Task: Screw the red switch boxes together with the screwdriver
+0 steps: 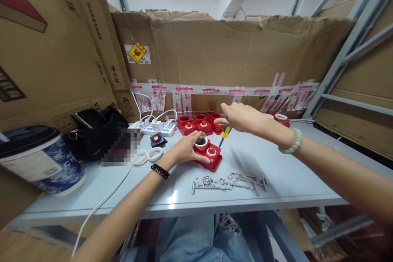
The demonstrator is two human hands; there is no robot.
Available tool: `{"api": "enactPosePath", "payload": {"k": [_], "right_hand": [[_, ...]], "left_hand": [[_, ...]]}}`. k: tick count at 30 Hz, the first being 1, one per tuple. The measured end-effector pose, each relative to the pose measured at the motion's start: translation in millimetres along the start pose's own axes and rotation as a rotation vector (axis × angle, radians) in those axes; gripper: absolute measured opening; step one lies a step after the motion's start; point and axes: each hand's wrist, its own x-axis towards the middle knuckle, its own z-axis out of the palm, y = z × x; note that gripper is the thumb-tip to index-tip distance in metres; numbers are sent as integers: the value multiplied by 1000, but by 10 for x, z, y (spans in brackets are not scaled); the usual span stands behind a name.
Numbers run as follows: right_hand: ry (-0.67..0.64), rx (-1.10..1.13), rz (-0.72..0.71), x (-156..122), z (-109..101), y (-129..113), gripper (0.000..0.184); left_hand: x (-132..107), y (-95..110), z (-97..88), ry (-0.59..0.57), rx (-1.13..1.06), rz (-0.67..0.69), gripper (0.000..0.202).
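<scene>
My left hand [186, 149] is wrapped around the left side of a red housing [216, 161] lying on the table, thumb along its front. The housing has a white ring [201, 142] around a dark round opening, and a red knob [211, 150] in a white dial. Closed around the handle of a yellow and green screwdriver [226, 132], my right hand [235, 116] is above the housing's far right side. The screwdriver's shaft slants down to the housing's edge; its tip contact is hard to make out. Loose screws and metal pins [207, 181] lie in front.
Several similar red housings [201, 123] stand behind, near a white power strip [166, 130]. A black square part [158, 140] and white rings [154, 154] lie left. A large cup [39, 163] and black bag [101, 135] occupy the left end. Cardboard [230, 53] walls the back.
</scene>
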Motion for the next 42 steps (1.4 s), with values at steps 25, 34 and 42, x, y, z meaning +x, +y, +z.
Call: {"api": "enactPosePath", "payload": {"k": [25, 34, 42], "right_hand": [[51, 180, -48, 7, 58, 86, 27], [39, 319, -185, -2, 31, 72, 40], [62, 244, -64, 15, 34, 54, 44]], "left_hand": [[4, 33, -21, 3, 5, -5, 73], [7, 37, -27, -5, 10, -2, 73], [3, 32, -24, 1, 7, -5, 72]]}}
